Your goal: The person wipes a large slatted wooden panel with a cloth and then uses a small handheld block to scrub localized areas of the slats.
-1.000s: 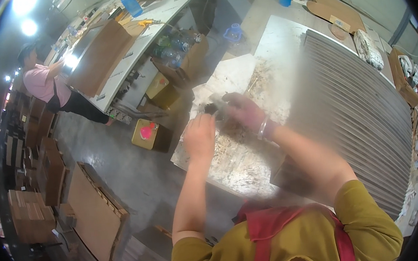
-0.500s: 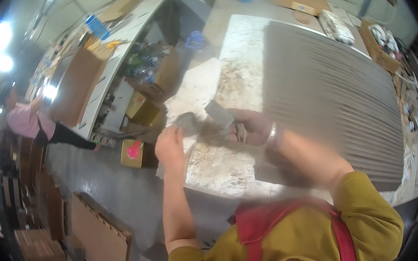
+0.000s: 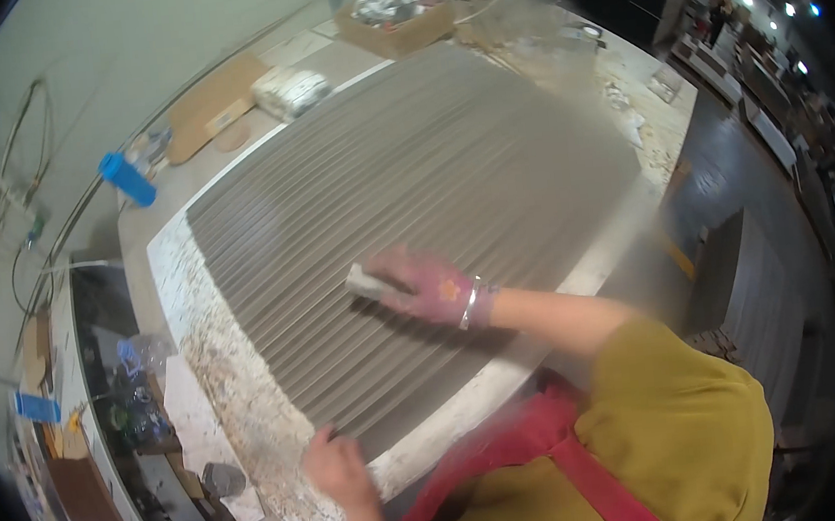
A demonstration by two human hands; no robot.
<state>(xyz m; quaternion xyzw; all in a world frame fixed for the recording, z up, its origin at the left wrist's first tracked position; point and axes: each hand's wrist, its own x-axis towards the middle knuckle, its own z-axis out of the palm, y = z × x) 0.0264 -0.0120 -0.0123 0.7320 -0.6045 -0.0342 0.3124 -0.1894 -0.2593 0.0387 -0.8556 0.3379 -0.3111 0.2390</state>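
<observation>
Pale block [image 3: 367,282] pinched in right hand [image 3: 430,287] on ribbed grey panel [image 3: 411,191]; left hand [image 3: 335,466] curled at speckled worktop [image 3: 233,379] edge; blue bottle [image 3: 126,178] beyond

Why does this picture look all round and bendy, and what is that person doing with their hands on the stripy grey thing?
The picture comes from a small camera worn on the person's head, looking down. Its lens sees very wide, so straight edges bend near the rim. There is no machine here, just a person's two hands.

The right hand, in a pinkish glove, holds a small pale block against the big grey ribbed panel. The picture is too blurry to tell what the block is. The left hand rests at the near edge of the speckled worktable that the panel lies on.

Farther away on the table are a blue bottle, a flat piece of cardboard and a cardboard box of odds and ends.
</observation>
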